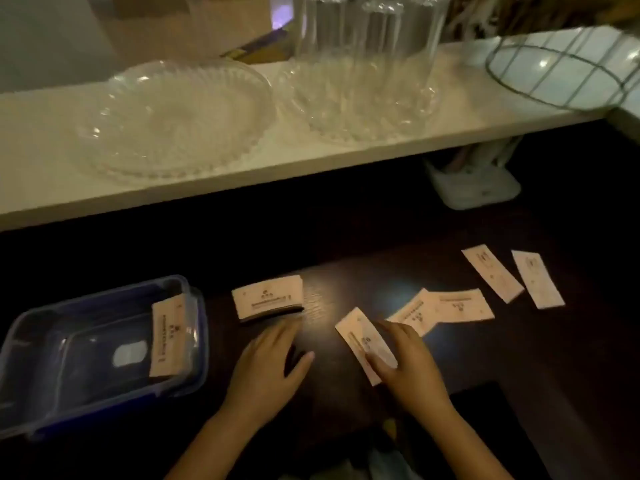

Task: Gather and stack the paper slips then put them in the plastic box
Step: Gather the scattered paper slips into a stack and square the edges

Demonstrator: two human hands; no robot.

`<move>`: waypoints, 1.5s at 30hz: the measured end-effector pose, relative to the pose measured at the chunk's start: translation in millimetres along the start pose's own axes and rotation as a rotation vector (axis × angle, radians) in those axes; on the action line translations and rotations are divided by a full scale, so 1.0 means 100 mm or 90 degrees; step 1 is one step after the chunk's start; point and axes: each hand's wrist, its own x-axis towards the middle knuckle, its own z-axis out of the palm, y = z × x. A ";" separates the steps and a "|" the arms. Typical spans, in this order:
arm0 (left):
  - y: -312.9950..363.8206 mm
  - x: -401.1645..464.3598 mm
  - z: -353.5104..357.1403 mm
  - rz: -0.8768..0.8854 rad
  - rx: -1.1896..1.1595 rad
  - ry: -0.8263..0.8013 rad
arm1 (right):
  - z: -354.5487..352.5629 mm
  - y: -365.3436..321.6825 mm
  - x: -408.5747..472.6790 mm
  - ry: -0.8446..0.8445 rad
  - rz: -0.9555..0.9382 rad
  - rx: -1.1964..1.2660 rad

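Note:
A clear plastic box (41, 393) with a blue rim sits at the left on the dark table. A bundle of paper slips (169, 336) leans inside it at its right wall. A stack of slips (267, 297) lies on the table beside the box. My left hand (268, 368) rests flat just below that stack, fingers apart, holding nothing. My right hand (405, 362) pinches a single slip (360, 336). Two overlapping slips (446, 308) lie to its right, and two more slips (516, 277) lie farther right.
A white shelf (52, 188) runs above the table with a glass plate (173, 119), glass tumblers (367, 64) on a glass dish, and a wire basket (561, 67). A white holder (474, 185) stands under the shelf at the right.

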 end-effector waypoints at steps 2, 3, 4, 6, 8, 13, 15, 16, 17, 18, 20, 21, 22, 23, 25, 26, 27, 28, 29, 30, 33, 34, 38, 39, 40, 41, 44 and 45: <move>0.03 0.05 0.15 0.020 0.030 -0.018 | 0.00 0.13 -0.07 0.051 0.076 0.042; 0.02 0.07 0.25 0.025 0.055 -0.020 | 0.02 0.22 -0.10 0.068 0.098 0.046; 0.02 0.07 0.34 0.028 0.078 -0.026 | 0.03 0.27 -0.13 0.081 0.120 0.038; 0.01 0.11 0.53 0.018 0.116 -0.038 | 0.08 0.39 -0.15 0.098 0.155 0.008; -0.08 0.15 0.69 0.001 0.164 -0.051 | 0.14 0.42 -0.14 0.102 0.185 -0.056; -0.15 0.19 0.84 -0.035 0.259 -0.090 | 0.36 0.40 -0.17 0.110 0.194 -0.179; -0.16 0.20 0.85 -0.033 0.271 -0.082 | 0.43 0.36 -0.17 0.132 0.193 -0.190; -0.16 0.21 0.85 -0.032 0.278 -0.080 | 0.45 0.33 -0.17 0.142 0.191 -0.191; -0.16 0.21 0.85 -0.033 0.284 -0.081 | 0.48 0.31 -0.17 0.148 0.185 -0.195; -0.16 0.21 0.85 -0.037 0.285 -0.086 | 0.50 0.30 -0.17 0.155 0.177 -0.197; -0.16 0.22 0.85 -0.043 0.285 -0.096 | 0.52 0.28 -0.18 0.164 0.166 -0.192; -0.16 0.22 0.86 -0.045 0.286 -0.094 | 0.52 0.29 -0.18 0.163 0.165 -0.187; -0.17 0.22 0.86 -0.044 0.287 -0.088 | 0.51 0.30 -0.18 0.159 0.165 -0.182; -0.18 0.22 0.87 -0.041 0.289 -0.082 | 0.51 0.32 -0.18 0.153 0.164 -0.176; -0.18 0.21 0.87 -0.032 0.291 -0.079 | 0.47 0.35 -0.18 0.137 0.156 -0.117; -0.16 0.21 0.86 -0.031 0.287 -0.085 | 0.44 0.36 -0.17 0.130 0.152 -0.048; -0.14 0.21 0.85 -0.031 0.281 -0.091 | 0.40 0.38 -0.17 0.121 0.156 0.040; -0.14 0.21 0.84 -0.033 0.270 -0.093 | 0.35 0.39 -0.16 0.116 0.166 0.130; -0.14 0.21 0.83 -0.038 0.246 -0.088 | 0.30 0.41 -0.16 0.111 0.183 0.216; -0.14 0.22 0.82 -0.048 0.195 -0.081 | 0.25 0.43 -0.17 0.109 0.205 0.292; -0.05 0.35 0.69 -0.153 -0.177 -0.040 | 0.03 0.47 -0.15 0.110 0.242 0.442; 0.04 0.39 0.60 -0.203 -0.331 -0.047 | -0.05 0.46 -0.14 0.103 0.240 0.467; 0.40 0.54 0.42 -0.279 -0.697 -0.246 | -0.32 0.43 -0.09 0.073 0.192 0.502; 0.47 0.57 0.42 -0.277 -0.708 -0.271 | -0.38 0.44 -0.08 0.071 0.180 0.504; 0.53 0.60 0.44 -0.276 -0.693 -0.271 | -0.43 0.45 -0.07 0.070 0.173 0.506; 0.59 0.62 0.46 -0.284 -0.678 -0.255 | -0.48 0.48 -0.06 0.070 0.169 0.503; 0.72 0.68 0.51 -0.315 -0.690 -0.186 | -0.69 0.64 0.04 0.081 0.159 0.479; 0.76 0.71 0.51 -0.323 -0.707 -0.162 | -0.78 0.75 0.10 0.095 0.159 0.458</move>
